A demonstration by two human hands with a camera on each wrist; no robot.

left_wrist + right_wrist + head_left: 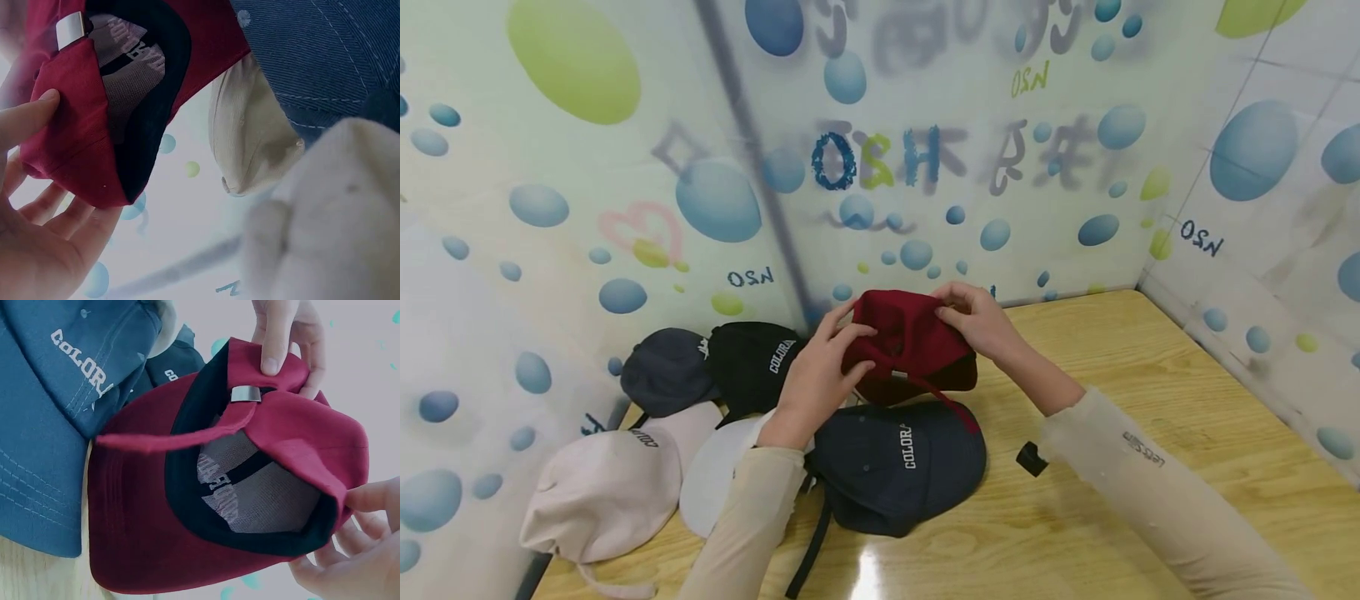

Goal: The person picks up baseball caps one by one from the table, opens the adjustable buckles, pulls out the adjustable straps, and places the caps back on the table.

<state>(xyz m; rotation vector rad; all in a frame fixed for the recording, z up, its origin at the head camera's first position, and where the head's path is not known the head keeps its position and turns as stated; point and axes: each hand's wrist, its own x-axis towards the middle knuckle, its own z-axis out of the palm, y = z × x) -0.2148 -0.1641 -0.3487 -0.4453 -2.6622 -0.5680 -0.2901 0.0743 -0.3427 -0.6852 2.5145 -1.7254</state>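
A dark red baseball cap (913,333) is held up between both hands over the table. My left hand (820,371) pinches its back edge beside the strap, thumb on the outside. On the cap's other side, my right hand (977,321) grips the rim between thumb and fingers. In the right wrist view the cap's opening faces the camera, showing a mesh lining and black sweatband; its strap (169,440) hangs loose from a metal buckle (245,394). Just below lies a navy cap (887,467) with white lettering, its brim to the right.
Left of the navy cap are a white cap (718,471), partly behind the left forearm, a pale pink cap (610,492), a black cap (748,362) and a dark grey-blue cap (666,371). A small black object (1032,458) lies on the wooden table (1105,350). Patterned walls (1037,250) enclose the back and sides.
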